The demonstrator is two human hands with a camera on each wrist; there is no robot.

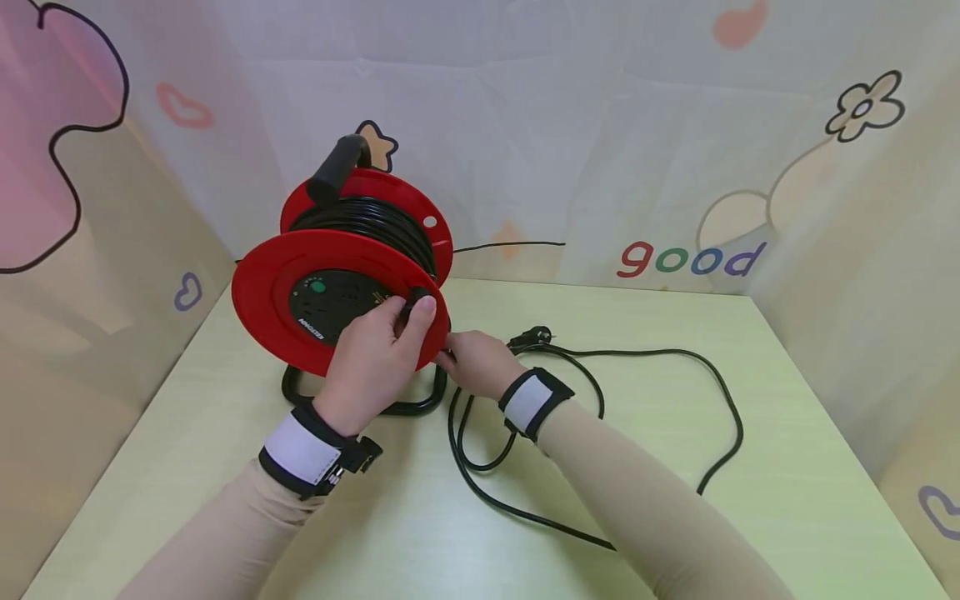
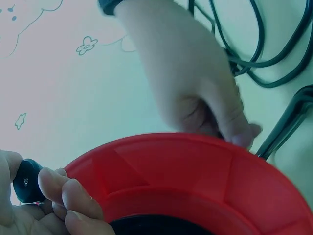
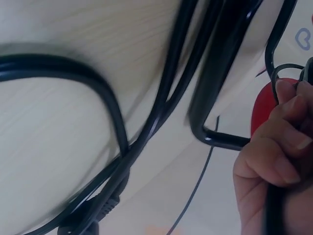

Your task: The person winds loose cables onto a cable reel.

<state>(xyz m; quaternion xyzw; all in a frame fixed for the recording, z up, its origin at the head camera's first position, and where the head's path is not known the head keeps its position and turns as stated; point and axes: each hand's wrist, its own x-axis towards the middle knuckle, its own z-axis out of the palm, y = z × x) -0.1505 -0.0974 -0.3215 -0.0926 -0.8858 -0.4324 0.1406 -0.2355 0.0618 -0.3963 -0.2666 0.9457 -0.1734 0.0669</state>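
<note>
A red cable reel [image 1: 262, 300] wound with black cable [image 1: 367, 218] stands on the left of the table in the head view. My left hand [image 1: 371, 358] pinches the black crank knob [image 2: 28, 182] on the reel's front disc between thumb and fingers. Beside the disc's right edge, my right hand [image 1: 480, 364] has its fingers curled round the loose cable [image 1: 738, 417] where it runs up to the reel. In the right wrist view the curled fingers [image 3: 269, 159] of that hand show. The disc partly hides the right fingertips in the left wrist view.
Loose cable lies in loops across the table [image 1: 795, 500], partly under my right forearm. Its black plug [image 1: 534, 336] lies behind my right wrist. The reel has a black tube stand [image 1: 416, 408] and a black top handle [image 1: 341, 167]. Printed cloth [image 1: 562, 150] hangs behind.
</note>
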